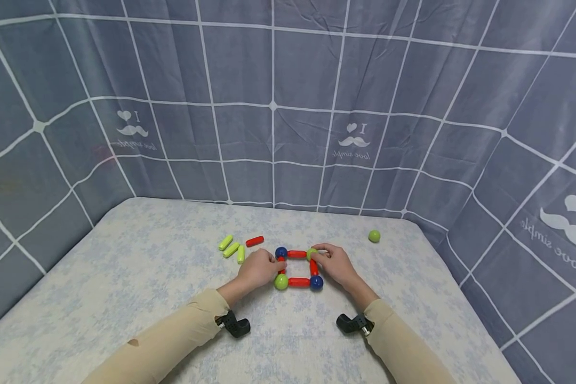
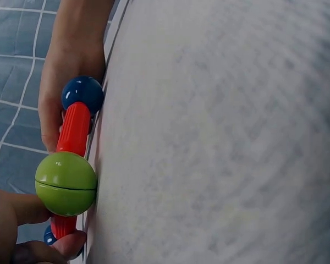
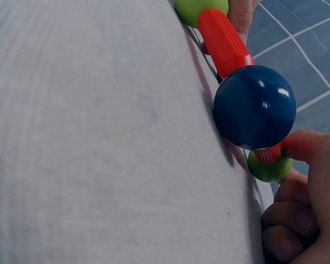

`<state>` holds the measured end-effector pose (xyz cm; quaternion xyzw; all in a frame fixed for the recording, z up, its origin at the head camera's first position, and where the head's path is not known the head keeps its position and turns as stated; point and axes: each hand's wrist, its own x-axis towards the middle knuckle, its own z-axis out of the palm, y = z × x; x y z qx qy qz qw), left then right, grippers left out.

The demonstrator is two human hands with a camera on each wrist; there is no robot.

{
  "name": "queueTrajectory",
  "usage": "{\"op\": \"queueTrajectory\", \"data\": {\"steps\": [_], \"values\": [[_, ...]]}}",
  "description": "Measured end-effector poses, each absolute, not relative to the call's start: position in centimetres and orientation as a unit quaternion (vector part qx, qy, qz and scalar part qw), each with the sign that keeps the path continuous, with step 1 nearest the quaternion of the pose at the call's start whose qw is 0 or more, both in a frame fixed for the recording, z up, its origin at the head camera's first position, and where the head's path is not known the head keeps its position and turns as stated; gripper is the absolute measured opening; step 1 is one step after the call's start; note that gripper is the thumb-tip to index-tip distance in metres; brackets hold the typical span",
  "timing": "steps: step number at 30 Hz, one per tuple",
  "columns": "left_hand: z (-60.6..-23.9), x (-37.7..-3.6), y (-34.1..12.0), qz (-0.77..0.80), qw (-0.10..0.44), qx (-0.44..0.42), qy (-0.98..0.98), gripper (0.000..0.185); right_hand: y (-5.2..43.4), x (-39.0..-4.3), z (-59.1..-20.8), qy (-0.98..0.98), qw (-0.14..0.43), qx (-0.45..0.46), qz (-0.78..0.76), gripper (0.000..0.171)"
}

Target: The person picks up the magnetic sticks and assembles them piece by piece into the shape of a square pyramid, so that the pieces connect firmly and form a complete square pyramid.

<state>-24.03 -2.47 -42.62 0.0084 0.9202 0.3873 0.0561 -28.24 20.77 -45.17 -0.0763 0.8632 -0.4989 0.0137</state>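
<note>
A square of red rods and balls lies on the table, with a blue ball (image 1: 281,252) at far left, a green ball (image 1: 311,254) at far right, another green ball (image 1: 281,282) at near left and a second blue ball (image 1: 316,282) at near right. My left hand (image 1: 258,268) pinches the left red rod (image 2: 64,225) between thumb and fingers. At the far right corner, my right hand (image 1: 337,266) holds the green ball, its thumb against the adjoining right red rod (image 1: 314,268). The near red rod (image 1: 299,281) and far red rod (image 1: 297,254) are untouched.
Several loose yellow-green rods (image 1: 231,249) lie left of the square, with a loose red rod (image 1: 255,241) beside them. A single green ball (image 1: 374,236) rests at the table's far right. Grey-blue curtain (image 1: 297,133) hangs behind the pale patterned tabletop (image 1: 173,256).
</note>
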Motion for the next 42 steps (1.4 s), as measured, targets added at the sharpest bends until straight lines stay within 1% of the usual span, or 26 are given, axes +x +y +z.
{"op": "queueTrajectory", "data": {"steps": [14,18,21,22,29,34,42], "values": [[-42.7,-23.5,-2.5,0.373,0.034,0.018,0.927,0.051,20.7,-28.3,-45.4,0.868,0.013,-0.069,-0.491,0.034],[-42.5,-23.3,-2.7,0.37,0.025,0.014,0.928,0.039,20.7,-28.3,-45.4,0.866,0.015,-0.072,-0.494,0.034],[-42.4,-23.2,-3.0,0.368,0.006,0.01,0.93,0.026,20.8,-28.3,-45.5,0.867,0.013,-0.071,-0.494,0.034],[-42.3,-23.3,-3.2,0.368,-0.001,0.008,0.93,0.024,20.8,-28.3,-45.5,0.867,0.012,-0.07,-0.493,0.034],[-42.4,-24.8,-4.1,0.365,-0.054,-0.017,0.929,0.032,20.8,-28.2,-45.4,0.868,0.011,-0.069,-0.491,0.033],[-42.1,-25.9,-4.4,0.359,-0.079,-0.033,0.929,0.034,20.9,-28.1,-45.4,0.867,0.01,-0.067,-0.493,0.033],[-42.0,-26.9,-4.6,0.338,-0.082,-0.051,0.936,0.031,20.9,-28.2,-45.2,0.866,0.009,-0.068,-0.496,0.031]]}}
